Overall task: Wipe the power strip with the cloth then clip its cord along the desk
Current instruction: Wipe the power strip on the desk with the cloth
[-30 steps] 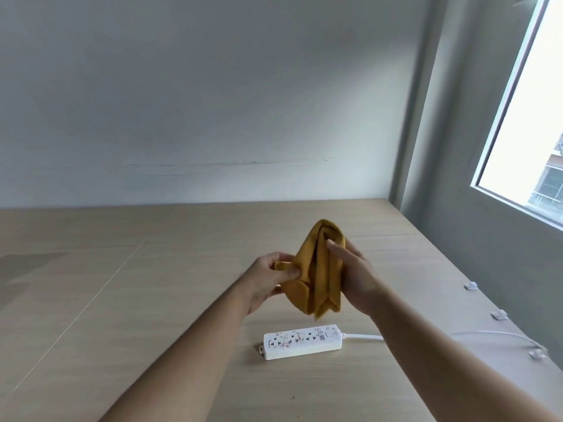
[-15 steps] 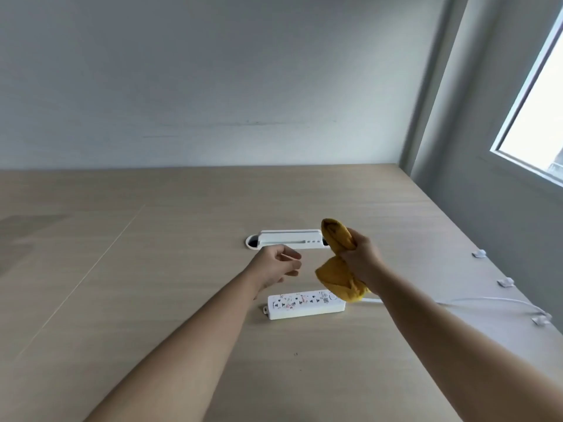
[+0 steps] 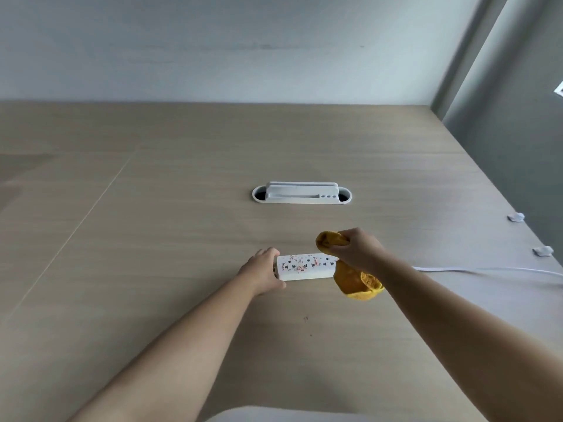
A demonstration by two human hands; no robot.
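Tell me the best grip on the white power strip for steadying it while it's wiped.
Probably the left short end, from the left, across its narrow width. The white rectangular power strip lies flat and lengthwise; the mustard-yellow cloth in the right hand covers the cord end. The left hand already clasps the free end.

text: none legible | power strip (image 3: pixel 306 266): dark socket holes and reddish specks on top face, no readable lettering or brand | desk (image 3: pixel 182 239): bare wood grain, no labels or numbers
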